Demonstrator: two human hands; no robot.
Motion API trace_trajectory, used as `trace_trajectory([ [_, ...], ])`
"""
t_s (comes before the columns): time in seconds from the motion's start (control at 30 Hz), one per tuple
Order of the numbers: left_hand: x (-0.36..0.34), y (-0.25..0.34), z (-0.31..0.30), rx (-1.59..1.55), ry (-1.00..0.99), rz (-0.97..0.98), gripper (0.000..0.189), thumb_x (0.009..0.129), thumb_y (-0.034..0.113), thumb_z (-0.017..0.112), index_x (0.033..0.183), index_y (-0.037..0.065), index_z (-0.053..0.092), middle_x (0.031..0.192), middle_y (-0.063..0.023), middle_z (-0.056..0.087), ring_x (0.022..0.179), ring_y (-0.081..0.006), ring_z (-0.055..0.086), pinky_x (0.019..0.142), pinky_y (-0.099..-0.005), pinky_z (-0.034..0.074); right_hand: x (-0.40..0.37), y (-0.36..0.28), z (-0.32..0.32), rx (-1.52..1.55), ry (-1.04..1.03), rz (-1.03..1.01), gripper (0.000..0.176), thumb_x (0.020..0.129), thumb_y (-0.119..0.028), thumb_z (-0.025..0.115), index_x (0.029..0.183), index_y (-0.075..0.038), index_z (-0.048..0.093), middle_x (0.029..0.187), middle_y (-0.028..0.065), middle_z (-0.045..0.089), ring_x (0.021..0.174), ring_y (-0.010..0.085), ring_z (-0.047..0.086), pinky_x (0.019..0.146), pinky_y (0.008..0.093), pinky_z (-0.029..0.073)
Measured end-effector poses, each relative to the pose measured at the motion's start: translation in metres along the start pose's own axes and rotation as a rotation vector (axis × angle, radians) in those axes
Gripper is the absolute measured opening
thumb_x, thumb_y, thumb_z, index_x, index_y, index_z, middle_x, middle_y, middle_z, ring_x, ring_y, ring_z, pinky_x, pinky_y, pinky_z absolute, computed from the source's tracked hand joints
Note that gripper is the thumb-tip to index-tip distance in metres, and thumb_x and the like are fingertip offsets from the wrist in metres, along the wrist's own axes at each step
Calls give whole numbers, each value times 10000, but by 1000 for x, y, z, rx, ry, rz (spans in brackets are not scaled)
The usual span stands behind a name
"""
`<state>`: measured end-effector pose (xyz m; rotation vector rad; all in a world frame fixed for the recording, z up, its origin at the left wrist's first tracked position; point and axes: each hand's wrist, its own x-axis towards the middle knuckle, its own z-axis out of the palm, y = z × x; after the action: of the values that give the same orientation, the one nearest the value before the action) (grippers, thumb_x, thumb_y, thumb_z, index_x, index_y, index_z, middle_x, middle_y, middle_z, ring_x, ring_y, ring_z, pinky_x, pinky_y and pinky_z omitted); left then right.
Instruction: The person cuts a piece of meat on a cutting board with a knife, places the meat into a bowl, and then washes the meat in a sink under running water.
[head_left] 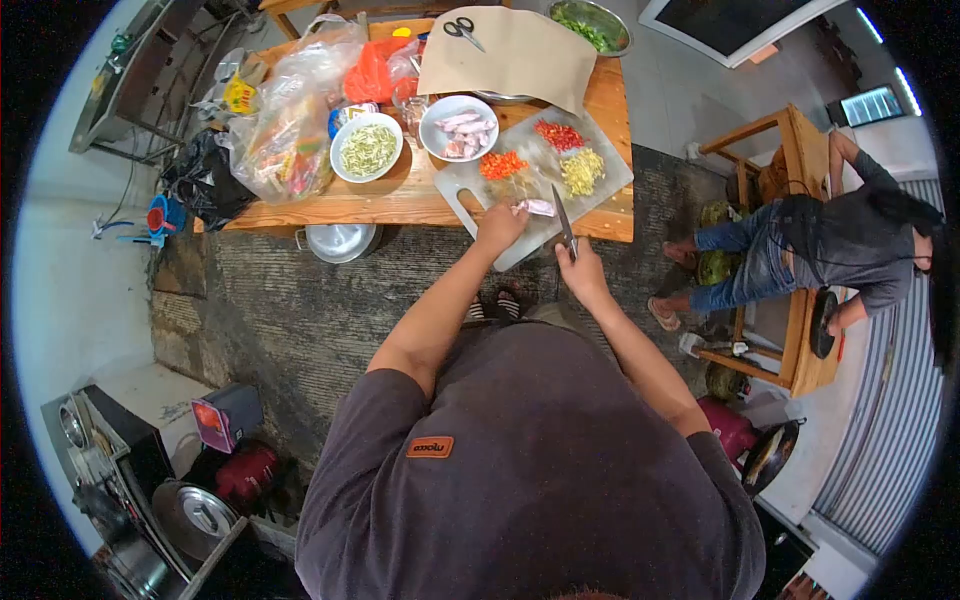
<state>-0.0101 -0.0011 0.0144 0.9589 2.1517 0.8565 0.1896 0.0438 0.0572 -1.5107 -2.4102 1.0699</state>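
My left hand presses down on a pale pink piece of meat lying on the white cutting board. In my right hand is a knife, its blade pointing away from me just right of the meat. Piles of chopped orange carrot, red chilli and yellowish vegetable lie further back on the board. A white bowl behind the board holds more pink meat pieces.
The wooden table also carries a bowl of shredded greens, plastic bags, scissors on brown paper and a metal bowl of greens. Another person bends over a wooden stand at right. Pots stand on the floor at left.
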Motion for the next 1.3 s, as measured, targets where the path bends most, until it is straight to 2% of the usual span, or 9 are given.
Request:
trace_trajectory([
  [0.1, 4, -11, -1, -85, -18, -27, 454, 898, 384, 580, 1059, -39, 611, 979, -296, 666, 955, -439, 647, 844, -498, 505, 13, 1, 6, 35, 31, 76, 417, 934, -390, 616, 959, 13, 511, 770, 188, 652, 705, 391, 674, 622, 480, 511],
  [0.2, 6, -30, 9, -117, 14, -54, 451, 895, 373, 595, 1077, -40, 613, 980, -284, 673, 947, -420, 660, 841, -479, 512, 15, -36, -5, 347, -23, 217, 427, 903, -392, 690, 960, -11, 505, 820, 70, 618, 648, 167, 705, 420, 294, 476],
  [0.3, 2, -30, 5, -249, 57, 34, 417, 899, 356, 619, 1050, -33, 605, 931, -264, 677, 898, -379, 672, 796, -430, 512, 33, -40, 7, 576, -3, 179, 433, 914, -407, 679, 955, -55, 429, 808, 59, 583, 672, 180, 707, 344, 262, 394],
  [0.43, -24, -5, -11, -309, 56, 93, 399, 913, 321, 639, 1096, -28, 578, 919, -235, 674, 872, -315, 674, 779, -388, 513, 59, -38, 8, 882, -33, 200, 384, 915, -336, 698, 948, -87, 408, 829, 56, 581, 775, 209, 724, 355, 258, 390],
  [0.6, -38, 12, -22, -302, 148, 294, 410, 899, 248, 677, 1181, -15, 540, 970, -191, 664, 921, -271, 659, 813, -365, 507, 73, -36, -13, 1056, -116, 254, 271, 877, -177, 738, 923, -133, 474, 775, -7, 552, 589, 83, 489, 415, 233, 374],
  [0.73, -31, 16, -13, -410, 195, 364, 403, 901, 196, 674, 1209, -25, 536, 989, -143, 672, 930, -213, 649, 824, -332, 513, 75, -39, -29, 1162, -262, 281, 245, 880, -173, 733, 907, -152, 490, 759, -29, 530, 619, 62, 487, 434, 222, 354],
  [0.9, -15, 7, -12, -774, -212, 95, 381, 898, 102, 664, 1234, -23, 536, 1096, -77, 644, 882, -123, 638, 769, -261, 526, 81, -37, -38, 1241, -453, 294, 203, 891, -163, 718, 894, -167, 515, 750, -55, 505, 592, 40, 433, 421, 200, 308],
  [1.13, -12, 9, -8, -856, -172, 188, 284, 928, 102, 635, 1191, 19, 570, 1026, -39, 625, 812, -106, 619, 702, -266, 538, 88, -31, -44, 1235, -460, 301, 185, 901, -134, 705, 885, -146, 521, 735, -42, 503, 547, 60, 425, 387, 214, 290],
  [1.3, -17, 25, -20, -822, -270, -24, 268, 974, 263, 602, 1134, 48, 594, 971, -18, 618, 755, -75, 594, 655, -239, 534, 91, -22, -40, 1186, -465, 229, 197, 908, -125, 697, 884, -142, 502, 741, -41, 503, 550, 60, 419, 387, 216, 290],
])
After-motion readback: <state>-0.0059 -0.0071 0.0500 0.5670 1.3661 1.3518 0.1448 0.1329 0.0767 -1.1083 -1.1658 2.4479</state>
